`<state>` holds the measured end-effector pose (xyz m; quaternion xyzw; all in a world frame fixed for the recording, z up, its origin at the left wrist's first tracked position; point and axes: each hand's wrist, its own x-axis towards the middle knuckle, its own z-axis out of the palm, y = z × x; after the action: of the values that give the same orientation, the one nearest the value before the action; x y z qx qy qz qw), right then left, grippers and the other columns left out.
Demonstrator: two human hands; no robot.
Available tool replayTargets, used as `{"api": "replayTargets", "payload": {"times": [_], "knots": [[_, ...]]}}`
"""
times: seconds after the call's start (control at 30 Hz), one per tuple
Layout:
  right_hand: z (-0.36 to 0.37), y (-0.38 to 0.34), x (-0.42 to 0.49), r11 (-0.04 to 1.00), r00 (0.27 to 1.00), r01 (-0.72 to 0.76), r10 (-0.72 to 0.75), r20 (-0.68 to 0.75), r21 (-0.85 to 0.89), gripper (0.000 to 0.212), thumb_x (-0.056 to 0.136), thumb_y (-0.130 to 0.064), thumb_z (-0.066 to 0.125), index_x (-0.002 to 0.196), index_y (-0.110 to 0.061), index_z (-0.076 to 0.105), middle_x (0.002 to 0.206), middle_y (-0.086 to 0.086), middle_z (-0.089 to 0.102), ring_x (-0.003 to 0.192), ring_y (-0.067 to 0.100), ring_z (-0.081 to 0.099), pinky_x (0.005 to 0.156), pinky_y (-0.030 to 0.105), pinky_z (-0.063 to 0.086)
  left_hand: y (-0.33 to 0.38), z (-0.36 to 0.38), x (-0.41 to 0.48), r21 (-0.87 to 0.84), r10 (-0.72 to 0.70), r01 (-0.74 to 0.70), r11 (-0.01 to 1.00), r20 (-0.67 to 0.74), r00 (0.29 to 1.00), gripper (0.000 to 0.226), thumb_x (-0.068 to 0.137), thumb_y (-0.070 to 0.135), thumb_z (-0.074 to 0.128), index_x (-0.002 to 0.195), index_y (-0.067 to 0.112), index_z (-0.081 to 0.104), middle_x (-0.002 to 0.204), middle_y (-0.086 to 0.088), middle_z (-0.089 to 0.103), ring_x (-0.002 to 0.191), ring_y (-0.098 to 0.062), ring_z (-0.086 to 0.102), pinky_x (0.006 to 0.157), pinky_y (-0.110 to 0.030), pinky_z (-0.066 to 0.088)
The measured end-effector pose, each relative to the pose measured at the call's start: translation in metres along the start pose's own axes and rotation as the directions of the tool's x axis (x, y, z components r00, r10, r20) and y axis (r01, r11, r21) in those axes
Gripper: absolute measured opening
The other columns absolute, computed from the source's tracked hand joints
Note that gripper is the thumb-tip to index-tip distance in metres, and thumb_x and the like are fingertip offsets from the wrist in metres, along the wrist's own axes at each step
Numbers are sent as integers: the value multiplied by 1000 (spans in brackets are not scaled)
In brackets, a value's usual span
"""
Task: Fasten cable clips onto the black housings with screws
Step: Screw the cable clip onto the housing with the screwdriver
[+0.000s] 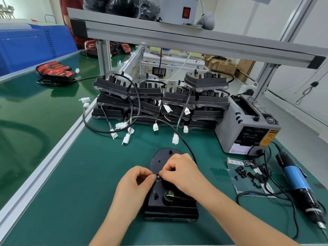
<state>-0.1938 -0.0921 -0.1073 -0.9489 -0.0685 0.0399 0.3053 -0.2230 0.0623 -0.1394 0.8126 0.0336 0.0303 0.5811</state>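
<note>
Green-matted workbench, aluminium frame

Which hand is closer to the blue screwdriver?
Right. The right hand pinches the cable clip on the black housing, the blue screwdriver off to its right. The left hand sits beyond it, farther left.

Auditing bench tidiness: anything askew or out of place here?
Mainly the stack of black housings at the back: it is piled unevenly, the top-right one is tilted, and the cables cross each other. Screws and clips lie loose on a plastic sheet.
</note>
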Motion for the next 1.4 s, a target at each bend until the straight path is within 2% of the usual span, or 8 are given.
{"api": "replayTargets", "payload": {"times": [0.17,0.37,0.53,0.73,1.0,1.1,1.2,1.4], "knots": [[0,-1,0,999,1000,16,-16,2,-37,33,83,-32,64,53,-36,51,80,-20,51,104,11,38,94,32,35,2,6,7,18,-38,38,999,11,999,12,81,23,68,71,24,62,68,16,64,58,2,53,60,-21,40],[-3,-3,-1,998,1000,21,-20,17,-59,33,83,-35,64,55,-37,49,79,-19,49,106,13,38,95,33,35,2,7,13,49,-80,78,996,27,996,12,77,20,70,70,23,60,58,16,60,49,1,48,56,-22,38],[-9,-6,1,998,999,3,1,55,-59,33,83,-38,65,53,-38,51,89,-12,58,110,17,39,96,36,38,5,7,17,73,-97,94,993,36,995,12,75,19,72,71,21,60,59,10,58,52,-3,47,55,-21,37],[-17,0,1,1000,998,-13,14,64,-19,24,87,-26,57,78,-10,71,90,-12,59,108,17,45,90,33,41,4,6,18,67,-95,91,994,58,994,14,77,21,73,71,20,60,60,10,58,52,-2,47,55,-20,36],[-11,7,-5,1000,1000,0,1,-14,29,23,91,-22,49,83,-32,68,100,-14,58,108,9,39,93,28,35,4,14,19,137,-58,52,989,34,998,25,76,33,72,73,21,50,61,9,50,54,-9,43,55,-24,36],[-2,7,-10,999,993,41,-42,-111,-6,22,93,-22,45,91,-30,66,100,-15,56,104,7,36,88,24,32,2,14,18,122,-69,65,990,32,997,26,76,32,72,75,20,49,62,7,49,54,-10,43,55,-24,37],[5,7,-17,993,977,84,-98,-187,-84,21,92,-21,44,99,-26,63,105,-10,56,105,11,39,92,28,34,1,14,19,117,-66,61,991,36,997,26,76,32,72,75,19,49,62,7,49,54,-10,43,54,-24,36],[5,6,-19,990,980,81,-101,-174,-119,23,90,-23,48,110,-26,57,113,-10,52,110,12,37,96,29,33,2,14,20,111,-71,65,992,52,996,31,77,30,73,88,20,46,69,4,46,58,-10,43,55,-22,34]]}}
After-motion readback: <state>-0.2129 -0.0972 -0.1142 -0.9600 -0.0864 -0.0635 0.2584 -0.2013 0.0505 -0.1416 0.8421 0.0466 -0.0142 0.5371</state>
